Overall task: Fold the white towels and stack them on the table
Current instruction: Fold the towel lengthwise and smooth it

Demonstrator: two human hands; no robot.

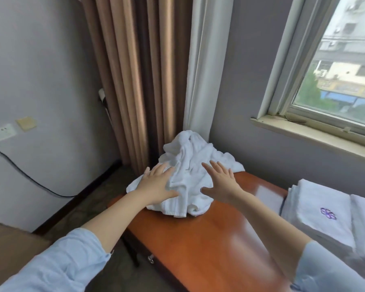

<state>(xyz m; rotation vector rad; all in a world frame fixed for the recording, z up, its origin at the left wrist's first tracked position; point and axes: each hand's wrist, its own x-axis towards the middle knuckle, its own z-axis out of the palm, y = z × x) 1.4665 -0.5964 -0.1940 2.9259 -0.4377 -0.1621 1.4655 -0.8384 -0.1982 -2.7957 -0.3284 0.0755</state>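
A crumpled heap of white towels (190, 163) lies at the far end of a reddish-brown wooden table (209, 245). My left hand (156, 184) lies flat on the heap's left side with the fingers spread. Just over the heap's right side is my right hand (221, 183), fingers straight and spread; contact with the cloth is not clear. Neither hand holds anything. On the table's right side stands a stack of folded white towels (320, 216), the top one showing a purple embroidered mark.
Brown curtains (135, 81) and a white sheer curtain hang in the corner behind the heap. A window with a sill (316, 131) is on the right wall. A black cable (25, 175) runs from a wall socket on the left. The floor drops off left of the table.
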